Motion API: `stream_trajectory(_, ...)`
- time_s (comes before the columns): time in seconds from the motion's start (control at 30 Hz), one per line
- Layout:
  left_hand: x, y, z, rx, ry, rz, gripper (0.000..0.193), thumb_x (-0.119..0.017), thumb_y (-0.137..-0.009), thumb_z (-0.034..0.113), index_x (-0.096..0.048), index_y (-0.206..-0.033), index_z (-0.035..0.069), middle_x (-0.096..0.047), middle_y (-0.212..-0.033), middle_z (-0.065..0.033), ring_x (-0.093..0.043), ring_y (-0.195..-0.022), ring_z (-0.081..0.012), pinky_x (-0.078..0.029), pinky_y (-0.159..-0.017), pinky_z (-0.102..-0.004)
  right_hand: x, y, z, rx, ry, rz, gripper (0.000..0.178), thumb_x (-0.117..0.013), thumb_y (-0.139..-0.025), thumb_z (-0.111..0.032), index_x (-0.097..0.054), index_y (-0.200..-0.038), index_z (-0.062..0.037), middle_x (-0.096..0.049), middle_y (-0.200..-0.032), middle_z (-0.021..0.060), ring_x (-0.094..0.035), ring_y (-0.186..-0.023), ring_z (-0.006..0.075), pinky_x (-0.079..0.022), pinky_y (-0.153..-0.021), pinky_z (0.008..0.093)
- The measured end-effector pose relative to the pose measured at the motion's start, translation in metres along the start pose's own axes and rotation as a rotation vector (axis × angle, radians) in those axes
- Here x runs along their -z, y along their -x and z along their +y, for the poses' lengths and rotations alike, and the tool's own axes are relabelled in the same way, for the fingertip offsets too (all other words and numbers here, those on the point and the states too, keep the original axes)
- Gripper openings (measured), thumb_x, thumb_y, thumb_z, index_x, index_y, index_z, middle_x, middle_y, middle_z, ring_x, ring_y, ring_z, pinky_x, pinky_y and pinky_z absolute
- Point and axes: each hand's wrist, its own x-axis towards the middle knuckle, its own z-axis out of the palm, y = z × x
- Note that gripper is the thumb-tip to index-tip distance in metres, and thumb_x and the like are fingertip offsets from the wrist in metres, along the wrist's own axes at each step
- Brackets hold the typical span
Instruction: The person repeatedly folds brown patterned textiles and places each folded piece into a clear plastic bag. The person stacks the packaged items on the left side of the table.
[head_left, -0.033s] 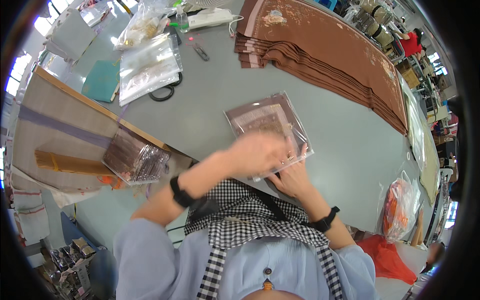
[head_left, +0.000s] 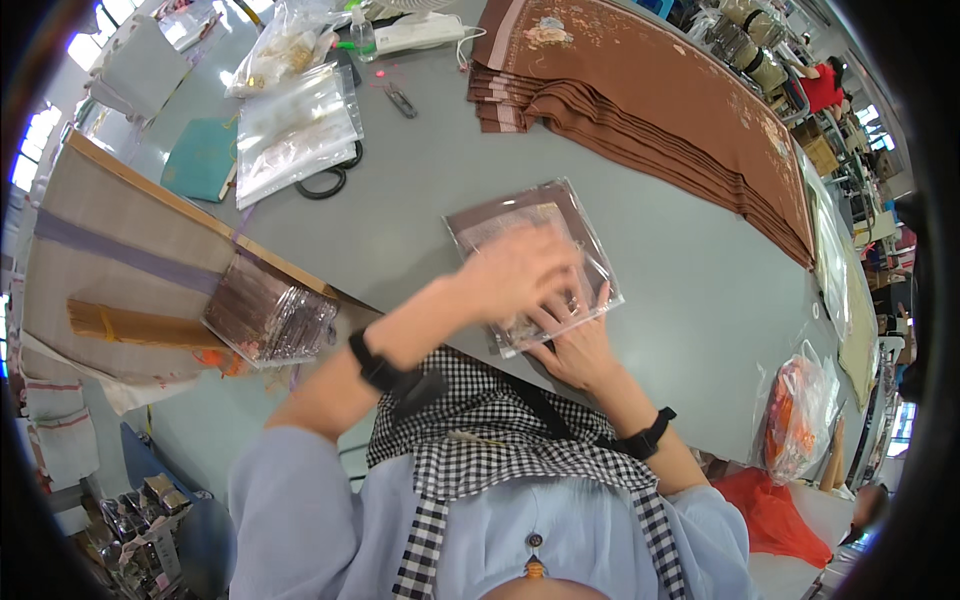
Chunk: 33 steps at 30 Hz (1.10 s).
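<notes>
A flat clear plastic packet with a folded brown patterned cloth inside lies on the grey table in front of me. Motion blurs my left hand, which is over the middle of the packet; whether it touches the plastic or grips anything is unclear. At the packet's near right edge is my right hand, its fingers spread and resting on the plastic, the thumb apart by the near edge. Part of the cloth's pattern is hidden under the left hand.
Brown printed cloths lie stacked at the far right. To the left, filled packets sit in a wood-edged tray. Beyond are clear bags, black-handled scissors, a teal notebook and thread snips. A bagged orange item lies right.
My left hand has moved slightly up and away from me over the packet. The right hand stays at the near edge, and the packet has barely shifted.
</notes>
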Motion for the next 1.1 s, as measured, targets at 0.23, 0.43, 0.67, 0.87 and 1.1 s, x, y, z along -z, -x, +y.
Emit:
stream_trajectory(0.23,-0.069,-0.019,-0.038,0.197,-0.238,0.079,0.072,-0.036,-0.094,0.062,-0.032,-0.149,0.016,-0.022,-0.156,-0.0144,-0.011,-0.146,-0.0349,-0.007,-0.112,-0.0636,0.003,-0.004,0.009,-0.051,0.055,-0.111,0.067,-0.057,-0.082,-0.062,-0.046,-0.141,-0.0318,-0.024,-0.155,0.008,-0.012,-0.142,0.0469,-0.013,-0.104,0.0745)
stream_trajectory(0.43,-0.059,-0.015,-0.042,0.173,-0.235,0.104,0.074,-0.033,-0.093,0.065,-0.036,-0.147,0.014,-0.027,-0.154,-0.0156,-0.016,-0.145,-0.0359,-0.009,-0.111,-0.0651,0.006,0.013,0.021,0.157,-0.004,-0.09,0.055,-0.056,-0.086,-0.055,-0.048,-0.138,-0.0361,-0.025,-0.155,0.0109,-0.012,-0.143,0.0454,-0.014,-0.105,0.0738)
stream_trajectory(0.67,-0.062,-0.007,-0.022,0.305,-0.272,0.038,0.07,-0.038,-0.094,0.06,-0.032,-0.149,0.016,-0.024,-0.155,-0.0152,-0.012,-0.146,-0.0334,-0.006,-0.111,-0.0655,0.011,-0.001,-0.009,0.175,-0.062,-0.038,0.044,-0.051,-0.092,-0.051,-0.056,-0.131,-0.0329,-0.029,-0.153,0.0098,-0.015,-0.142,0.0459,-0.009,-0.107,0.0723)
stream_trajectory(0.87,-0.06,0.015,0.002,0.283,-0.359,0.113,0.071,-0.044,-0.093,0.056,-0.033,-0.148,0.013,-0.028,-0.154,-0.0137,-0.018,-0.145,-0.0313,-0.008,-0.112,-0.0637,0.021,0.036,0.002,-0.138,-0.462,-0.032,0.046,-0.069,-0.083,-0.017,-0.058,-0.127,-0.0126,-0.055,-0.132,0.0126,-0.051,-0.125,0.0296,-0.044,-0.102,0.0395)
stream_trajectory(1.1,-0.069,0.067,0.028,0.286,-0.249,0.31,0.065,-0.056,-0.091,0.043,-0.039,-0.143,0.007,-0.035,-0.15,-0.0131,-0.024,-0.143,-0.0298,-0.013,-0.113,-0.0573,0.005,0.042,0.02,-0.064,-0.138,0.193,0.044,-0.06,-0.091,-0.023,-0.054,-0.132,-0.0099,-0.051,-0.138,0.011,-0.044,-0.131,0.0291,-0.032,-0.111,0.0473)
